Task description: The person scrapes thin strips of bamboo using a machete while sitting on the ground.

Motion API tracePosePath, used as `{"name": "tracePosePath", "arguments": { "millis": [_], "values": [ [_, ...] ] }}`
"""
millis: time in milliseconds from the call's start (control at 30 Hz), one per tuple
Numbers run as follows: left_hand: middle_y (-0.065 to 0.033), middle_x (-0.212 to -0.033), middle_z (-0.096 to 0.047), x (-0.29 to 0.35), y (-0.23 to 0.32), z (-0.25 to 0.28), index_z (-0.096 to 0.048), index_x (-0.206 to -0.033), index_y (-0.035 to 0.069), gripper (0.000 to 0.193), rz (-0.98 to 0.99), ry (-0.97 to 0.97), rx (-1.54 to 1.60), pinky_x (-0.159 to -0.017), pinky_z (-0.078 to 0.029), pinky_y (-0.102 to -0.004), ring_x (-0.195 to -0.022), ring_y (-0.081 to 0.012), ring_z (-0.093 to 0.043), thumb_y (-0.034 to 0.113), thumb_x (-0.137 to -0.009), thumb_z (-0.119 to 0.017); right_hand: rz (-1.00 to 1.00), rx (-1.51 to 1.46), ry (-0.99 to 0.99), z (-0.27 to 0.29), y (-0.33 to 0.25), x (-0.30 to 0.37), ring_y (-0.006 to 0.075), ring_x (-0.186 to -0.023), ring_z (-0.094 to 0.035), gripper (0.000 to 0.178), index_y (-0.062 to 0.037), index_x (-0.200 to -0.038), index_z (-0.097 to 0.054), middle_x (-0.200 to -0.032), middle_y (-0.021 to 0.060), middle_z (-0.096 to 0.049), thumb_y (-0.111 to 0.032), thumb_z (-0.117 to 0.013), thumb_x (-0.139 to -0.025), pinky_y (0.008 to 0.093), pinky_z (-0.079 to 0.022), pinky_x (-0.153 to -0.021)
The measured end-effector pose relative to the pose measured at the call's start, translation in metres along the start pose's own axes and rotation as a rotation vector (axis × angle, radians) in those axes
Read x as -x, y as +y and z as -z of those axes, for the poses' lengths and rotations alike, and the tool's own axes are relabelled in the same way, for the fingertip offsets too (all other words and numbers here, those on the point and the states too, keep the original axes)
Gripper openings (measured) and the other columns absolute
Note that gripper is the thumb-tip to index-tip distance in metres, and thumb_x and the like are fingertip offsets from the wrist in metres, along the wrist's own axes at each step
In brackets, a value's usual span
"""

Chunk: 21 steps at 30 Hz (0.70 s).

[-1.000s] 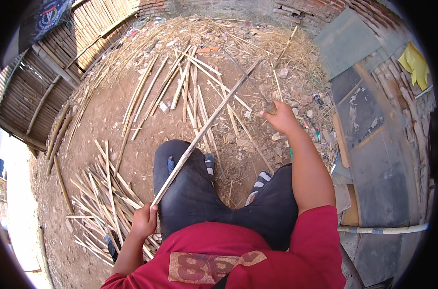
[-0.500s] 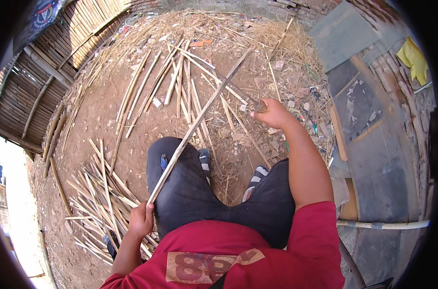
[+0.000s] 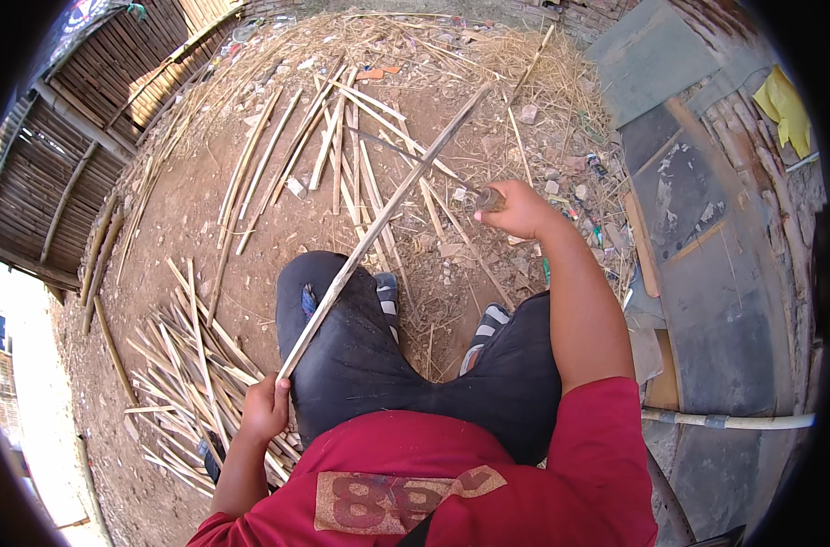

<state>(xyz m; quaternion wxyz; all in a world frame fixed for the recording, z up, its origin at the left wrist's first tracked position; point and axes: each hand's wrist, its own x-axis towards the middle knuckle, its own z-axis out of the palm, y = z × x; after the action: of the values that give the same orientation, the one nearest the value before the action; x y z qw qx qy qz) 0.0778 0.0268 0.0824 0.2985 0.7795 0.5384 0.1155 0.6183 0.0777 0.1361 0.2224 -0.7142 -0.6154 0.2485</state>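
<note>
Head view: at your lower left, a heaped pile of thin, pale split-wood sticks (image 3: 191,374) lies on the brown dirt ground (image 3: 191,214), just beside your left hand (image 3: 266,407). Those fingers are closed round the lower end of a long, straight, narrow strip of pale wood (image 3: 381,228). The strip is creamy near your grip and greyer toward its free upper end, slanting up to the right across your left thigh in faded black trousers (image 3: 378,365). Beyond its middle, loose pale sticks (image 3: 342,155) lie scattered on the dirt. Further right, your right hand (image 3: 517,211) is wrapped round the stubby brown wooden handle of a long, thin, dark-bladed knife (image 3: 456,180), its blade crossing the strip's upper part.

Compared with half a second ago, the strip leans a little more to the right, and the blade shows further left past it; a second ago the blade pointed more steeply upward. Both grips are unchanged.

Your left fingers hide the strip's bottom end, and your left forearm covers part of the pile. The blade is thin and faint toward its tip, and you cannot tell whether it touches the strip or only passes it
</note>
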Motion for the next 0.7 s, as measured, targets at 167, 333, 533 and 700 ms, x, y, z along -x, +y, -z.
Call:
{"name": "tracePosePath", "arguments": {
  "millis": [167,333,533,700],
  "values": [
    [-0.0204,-0.063,-0.055,0.003,0.009,0.002,-0.055,-0.084,-0.002,0.045,0.023,-0.002,0.02,-0.059,-0.045,-0.0445,-0.058,-0.0355,-0.057,0.037,-0.106,-0.05,0.095,0.009,0.14,-0.02,-0.006,-0.005,0.0388,-0.09,-0.07,0.043,-0.0032,-0.115,-0.069,-0.096,0.0207,-0.072,-0.029,-0.078,-0.083,0.0452,-0.054,-0.081],
    [-0.0222,-0.063,-0.055,0.007,0.002,0.006,-0.054,-0.084,-0.001,0.043,-0.005,-0.033,0.037,-0.059,-0.045,-0.0456,-0.058,-0.0395,-0.056,0.036,-0.106,-0.051,0.312,0.409,-0.166,-0.023,-0.078,0.021,0.039,-0.085,-0.069,0.033,-0.0057,-0.105,-0.07,-0.085,0.0206,-0.07,-0.029,-0.078,-0.083,0.0458,-0.054,-0.077],
    [-0.0238,-0.065,-0.056,0.002,0.001,0.002,-0.056,-0.085,-0.001,0.043,0.003,-0.043,0.024,-0.06,-0.046,-0.0462,-0.061,-0.0426,-0.057,0.036,-0.106,-0.05,0.02,0.059,-0.14,-0.003,-0.013,-0.002,0.0374,-0.088,-0.069,0.034,-0.0052,-0.104,-0.071,-0.094,0.0194,-0.072,-0.028,-0.078,-0.08,0.0453,-0.053,-0.079],
    [-0.0241,-0.067,-0.057,0.008,0.008,0.003,-0.057,-0.088,-0.003,0.044,0.078,-0.081,0.125,-0.063,-0.047,-0.0449,-0.064,-0.0409,-0.059,0.037,-0.106,-0.05,0.062,0.017,0.016,-0.023,-0.036,0.003,0.0387,-0.097,-0.069,0.043,-0.007,-0.118,-0.069,-0.102,0.0236,-0.071,-0.029,-0.078,-0.082,0.0442,-0.054,-0.087]
  ]
}}
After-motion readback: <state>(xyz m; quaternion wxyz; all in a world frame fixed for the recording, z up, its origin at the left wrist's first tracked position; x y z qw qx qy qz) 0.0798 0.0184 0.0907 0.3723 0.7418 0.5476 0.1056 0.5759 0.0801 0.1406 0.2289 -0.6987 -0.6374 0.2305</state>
